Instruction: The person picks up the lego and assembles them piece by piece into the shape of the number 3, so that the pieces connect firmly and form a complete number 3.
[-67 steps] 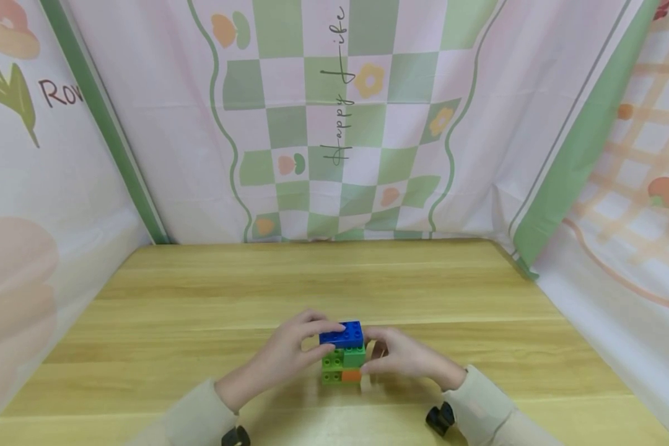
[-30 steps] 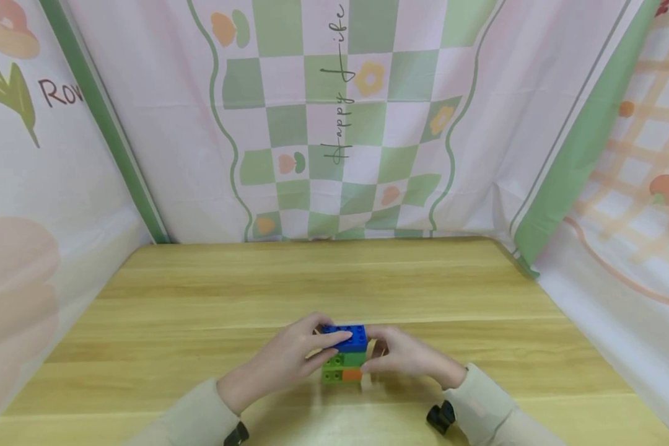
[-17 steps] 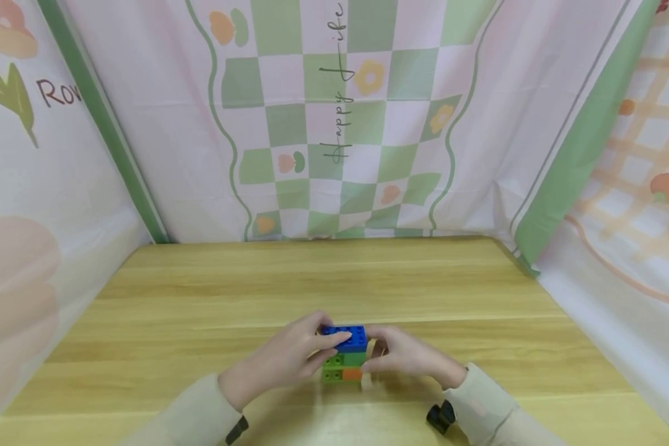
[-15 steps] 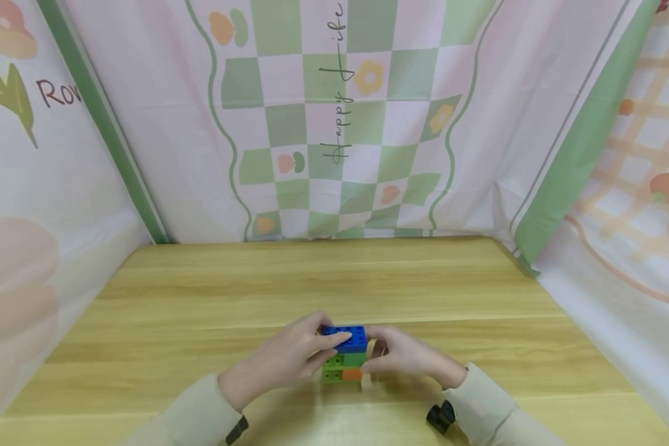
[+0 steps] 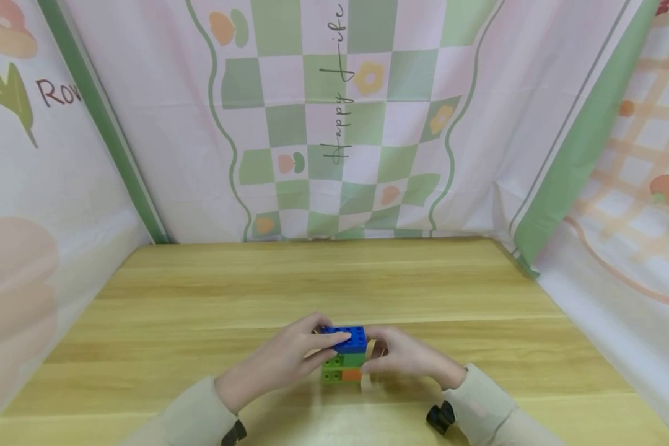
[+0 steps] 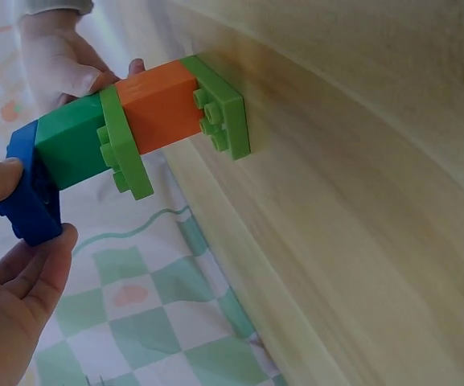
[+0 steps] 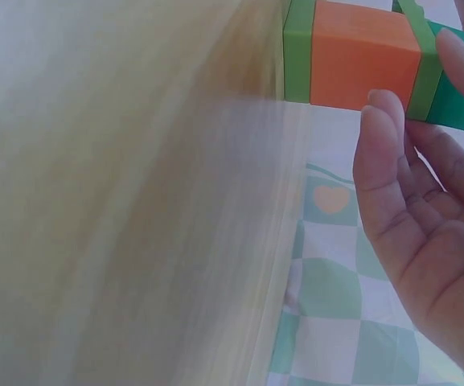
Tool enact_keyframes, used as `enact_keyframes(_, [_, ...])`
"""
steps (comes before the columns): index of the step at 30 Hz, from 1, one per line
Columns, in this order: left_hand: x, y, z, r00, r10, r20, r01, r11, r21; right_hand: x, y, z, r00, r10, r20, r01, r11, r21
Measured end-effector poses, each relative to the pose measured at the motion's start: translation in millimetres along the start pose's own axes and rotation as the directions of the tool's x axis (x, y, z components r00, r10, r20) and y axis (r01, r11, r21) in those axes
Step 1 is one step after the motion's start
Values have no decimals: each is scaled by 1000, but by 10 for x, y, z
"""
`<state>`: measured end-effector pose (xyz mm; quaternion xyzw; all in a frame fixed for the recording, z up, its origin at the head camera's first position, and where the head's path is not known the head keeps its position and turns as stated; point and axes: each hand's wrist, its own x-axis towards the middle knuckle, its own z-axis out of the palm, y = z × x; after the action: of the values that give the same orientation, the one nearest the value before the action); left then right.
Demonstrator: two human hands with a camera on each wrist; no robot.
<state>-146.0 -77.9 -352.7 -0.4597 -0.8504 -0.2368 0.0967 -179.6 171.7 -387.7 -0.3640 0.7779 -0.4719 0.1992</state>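
A short tower of toy building bricks stands on the table. From the bottom it has a light green plate (image 6: 233, 117), an orange brick (image 6: 159, 108), a second light green plate (image 6: 125, 149), a darker green brick (image 6: 72, 145) and a thin blue brick (image 5: 358, 341) on top. My left hand (image 5: 290, 354) holds the blue brick between thumb and fingers, one finger lying across its studs. Around the tower's right side, my right hand (image 5: 408, 354) has its thumb and fingers at the green brick and upper plate. In the right wrist view the blue brick is mostly cut off.
The wooden table (image 5: 334, 279) runs back to a checked green and white curtain (image 5: 340, 124). Patterned cloth hangs at the left (image 5: 22, 186) and right (image 5: 619, 248). Black wrist devices (image 5: 440, 418) sit below the sleeves.
Compared with about two seconds ago, the blue brick sits slightly lower and further right, over the green brick. My left finger has slid further across it. My right hand has barely moved.
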Motion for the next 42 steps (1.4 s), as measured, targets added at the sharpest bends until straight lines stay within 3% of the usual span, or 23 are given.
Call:
enact_keyframes(10, [-47,-31,35,999,-37,-13,36,996,-80,0,-17,8,1000,3,-1,-3,1000,-16])
enact_keyframes(16, [-97,-61,70,997,-61,-55,54,990,-129,-9,-32,11,1000,20,-12,-21,999,-32])
enact_keyframes(23, [-157,-89,85,988,-150,-44,139,972,-189,-16,-33,20,999,41,-24,-42,998,-44])
enact_keyframes(30, [-197,-119,108,971,-238,-11,221,918,-330,-20,-34,23,998,50,-25,-51,997,-49])
enact_keyframes(37, [-232,-179,178,953,-303,21,286,870,-401,-17,-32,22,998,50,-24,-51,998,-42])
enact_keyframes(42, [-247,-192,257,933,-356,62,340,809,-479,-16,-39,22,998,55,-24,-56,998,-39])
